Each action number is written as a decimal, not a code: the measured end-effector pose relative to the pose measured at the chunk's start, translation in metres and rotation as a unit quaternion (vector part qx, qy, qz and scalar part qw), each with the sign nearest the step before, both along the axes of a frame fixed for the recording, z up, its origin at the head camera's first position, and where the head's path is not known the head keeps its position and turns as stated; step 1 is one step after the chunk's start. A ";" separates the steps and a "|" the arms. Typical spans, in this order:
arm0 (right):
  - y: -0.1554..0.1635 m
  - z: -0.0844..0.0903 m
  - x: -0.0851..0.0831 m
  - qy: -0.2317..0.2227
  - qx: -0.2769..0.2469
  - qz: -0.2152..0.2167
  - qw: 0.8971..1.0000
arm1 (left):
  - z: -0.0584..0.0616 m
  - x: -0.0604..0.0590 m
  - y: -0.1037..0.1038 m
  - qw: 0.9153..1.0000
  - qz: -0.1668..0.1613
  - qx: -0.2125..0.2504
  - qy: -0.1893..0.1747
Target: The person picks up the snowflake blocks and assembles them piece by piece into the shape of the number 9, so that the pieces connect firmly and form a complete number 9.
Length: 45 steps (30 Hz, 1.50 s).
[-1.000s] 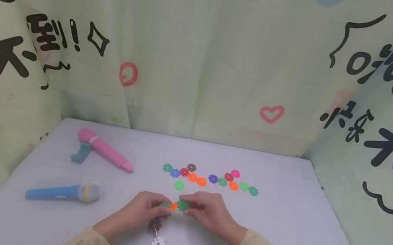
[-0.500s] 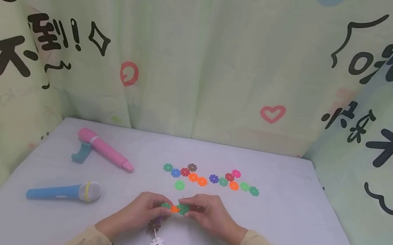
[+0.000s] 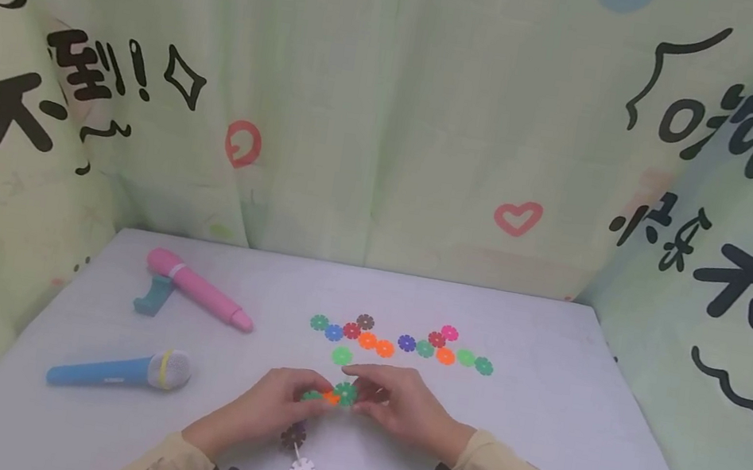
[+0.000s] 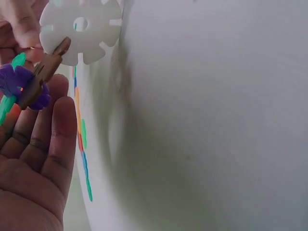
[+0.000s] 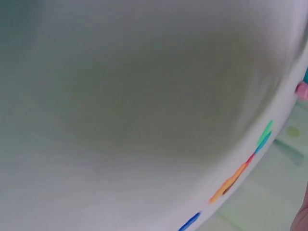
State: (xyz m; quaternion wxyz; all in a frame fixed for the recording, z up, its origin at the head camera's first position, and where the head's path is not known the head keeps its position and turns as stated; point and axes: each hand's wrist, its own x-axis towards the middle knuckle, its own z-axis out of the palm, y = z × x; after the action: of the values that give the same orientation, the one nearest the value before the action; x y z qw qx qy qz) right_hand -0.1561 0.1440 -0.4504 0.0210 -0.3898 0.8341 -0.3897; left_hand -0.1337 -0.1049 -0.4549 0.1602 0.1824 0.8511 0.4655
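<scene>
White tabletop (image 3: 538,418) fills the view from my remote seat, fenced by pale green printed curtains (image 3: 394,109), and across the last second it barely alters: the whole picture drifts a touch as the head camera shifts. A blue toy microphone (image 3: 119,370) and a pink toy microphone (image 3: 199,289) on its teal stand lie where they were at the left. The row of loose plastic snowflake discs (image 3: 401,340) sits unmoved beyond the hands, with one lime green disc (image 3: 342,355) apart from it on the near side.

At the centre, my left hand (image 3: 265,412) and my right hand (image 3: 402,411) have edged slightly away from me and stay pressed together. The left fingers curl round the top of the linked chain of snowflake discs (image 3: 305,450), which hangs down toward me through a brown, a white and a pink piece. The right fingertips pinch the dark green snowflake disc (image 3: 345,394), touching the orange piece at the chain's top.

The left wrist view shows the white disc (image 4: 80,29) close up beside my fingers (image 4: 57,125). I judge the green piece is mid-fit, since no gap has opened; whether it is seated I cannot tell.
</scene>
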 end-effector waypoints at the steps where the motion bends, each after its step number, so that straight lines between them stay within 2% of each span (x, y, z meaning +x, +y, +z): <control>1: 0.001 -0.002 -0.004 -0.001 0.011 -0.009 1.000 | 0.000 0.000 -0.001 1.000 0.004 -0.003 -0.001; 7: 0.003 -0.010 -0.034 -0.038 0.086 -0.088 0.992 | 0.002 0.000 -0.006 1.000 0.013 0.001 -0.013; 11: -0.006 -0.016 -0.049 -0.049 0.137 -0.089 0.985 | 0.002 0.000 -0.007 1.000 0.003 0.004 -0.012; 16: -0.022 -0.016 -0.053 -0.043 0.224 -0.105 0.968 | 0.004 0.001 -0.007 1.000 -0.002 0.012 -0.007; 18: -0.027 -0.013 -0.052 -0.040 0.248 -0.115 0.961 | 0.005 0.002 -0.007 1.000 -0.002 0.012 -0.008; 20: -0.029 -0.012 -0.051 -0.035 0.257 -0.115 0.959 | 0.006 0.002 -0.007 1.000 -0.002 0.009 -0.003; 24: -0.028 -0.011 -0.053 -0.032 0.253 -0.109 0.961 | 0.007 0.002 -0.008 1.000 0.001 0.009 0.002; 31: -0.023 -0.011 -0.055 -0.077 0.230 -0.103 0.965 | 0.007 0.002 -0.010 0.999 0.013 0.026 0.026; 34: -0.019 -0.011 -0.050 -0.090 0.201 -0.096 0.971 | 0.005 0.001 -0.010 0.999 0.014 0.026 0.035; 40: -0.010 -0.002 -0.035 -0.115 0.123 -0.092 0.981 | 0.004 0.000 -0.010 0.999 0.018 0.019 0.024; 45: -0.001 0.005 -0.025 -0.128 0.075 -0.102 0.984 | 0.004 0.000 -0.011 0.999 0.023 0.029 0.014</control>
State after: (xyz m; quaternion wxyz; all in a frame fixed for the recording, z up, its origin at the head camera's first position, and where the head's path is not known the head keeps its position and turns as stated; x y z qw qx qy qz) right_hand -0.1808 0.1426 -0.4459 0.1174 -0.2470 0.8866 -0.3729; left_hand -0.1335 -0.1155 -0.4513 0.1320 0.1738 0.8436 0.4907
